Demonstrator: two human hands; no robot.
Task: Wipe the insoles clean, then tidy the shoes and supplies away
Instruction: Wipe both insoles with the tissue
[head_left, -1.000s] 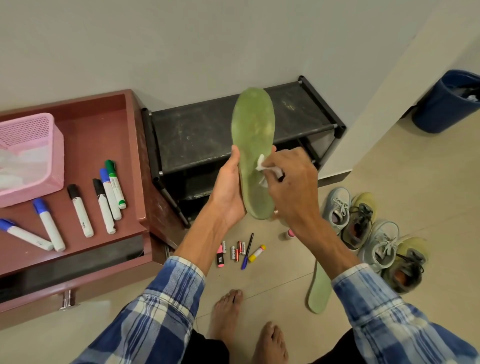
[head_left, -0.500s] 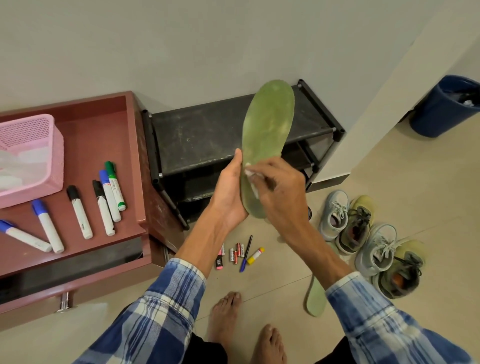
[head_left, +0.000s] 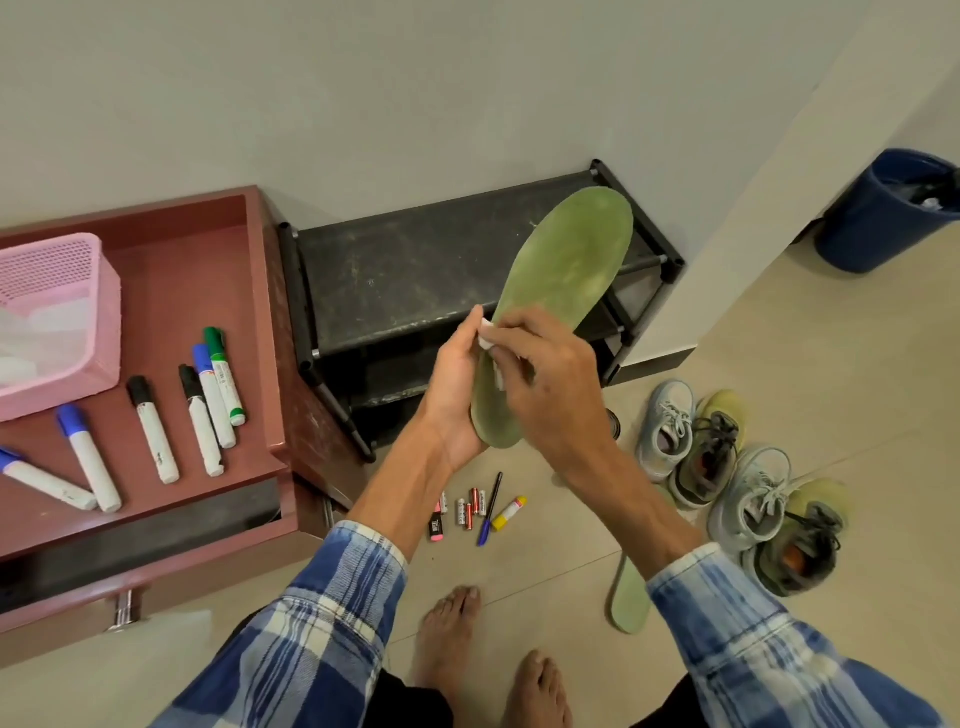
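Insole (head_left: 569, 280), green and tilted up to the right, sits heel-down in the grip of the left hand (head_left: 456, 387); the right hand (head_left: 550, 400) pinches what looks like a white wipe (head_left: 487, 333) against its middle. Behind stands a black shoe rack (head_left: 415, 275); a second insole (head_left: 629, 605) lies on the floor beside four shoes (head_left: 748, 499).

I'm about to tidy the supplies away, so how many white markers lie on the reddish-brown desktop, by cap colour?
Blue-capped white markers: 3
Black-capped white markers: 2
Green-capped white marker: 1
Total: 6, all lying on the reddish-brown desktop.
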